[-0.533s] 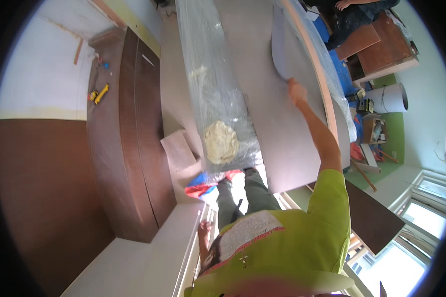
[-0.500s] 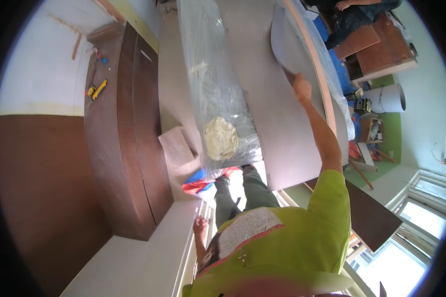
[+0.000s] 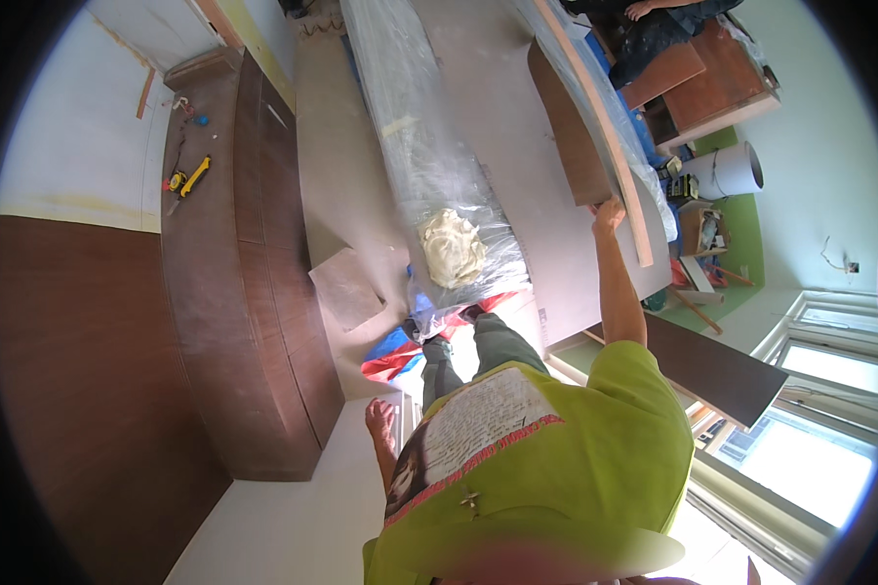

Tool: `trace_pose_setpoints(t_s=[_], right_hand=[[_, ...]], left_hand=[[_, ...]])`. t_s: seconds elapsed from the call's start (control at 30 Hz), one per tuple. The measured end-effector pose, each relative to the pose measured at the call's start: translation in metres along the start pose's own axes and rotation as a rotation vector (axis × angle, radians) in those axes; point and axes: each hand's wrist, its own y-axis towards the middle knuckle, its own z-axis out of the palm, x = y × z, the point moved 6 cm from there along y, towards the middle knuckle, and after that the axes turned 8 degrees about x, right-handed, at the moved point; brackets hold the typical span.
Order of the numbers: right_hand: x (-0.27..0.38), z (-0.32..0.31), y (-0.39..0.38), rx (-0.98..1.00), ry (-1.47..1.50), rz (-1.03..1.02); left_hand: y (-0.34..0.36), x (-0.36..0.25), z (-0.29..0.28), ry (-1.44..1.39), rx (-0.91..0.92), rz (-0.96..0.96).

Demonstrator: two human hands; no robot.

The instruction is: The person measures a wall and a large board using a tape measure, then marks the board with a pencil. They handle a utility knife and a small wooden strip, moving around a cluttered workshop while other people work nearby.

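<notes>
Right of centre, the right hand (image 3: 610, 214) grasps the brown strip's (image 3: 568, 132) near end, arm outstretched; lower left of centre, the left hand (image 3: 380, 419) hangs loose, fingers relaxed.

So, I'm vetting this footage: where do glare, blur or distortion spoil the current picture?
Head view: the white-framed windows are blown out; head view: glare streaks the near end of the clear plastic sheeting; head view: the pink-and-green shape at the lower edge is out of focus, though the right hand is clear in outline; head view: distortion bows the long brown cabinet.
</notes>
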Motion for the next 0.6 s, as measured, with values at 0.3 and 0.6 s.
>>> trace_pose_setpoints(t_s=[0.3, 0.6], right_hand=[[-0.014, -0.006, -0.04, -0.122, 0.126, 0.056], [-0.088, 0.005, -0.048, -0.079, 0.194, 0.152]], left_hand=[[0.023, 0.01, -0.04, 0.123, 0.146, 0.036], [0.027, -0.019, -0.091, -0.01, -0.029, 0.04]])
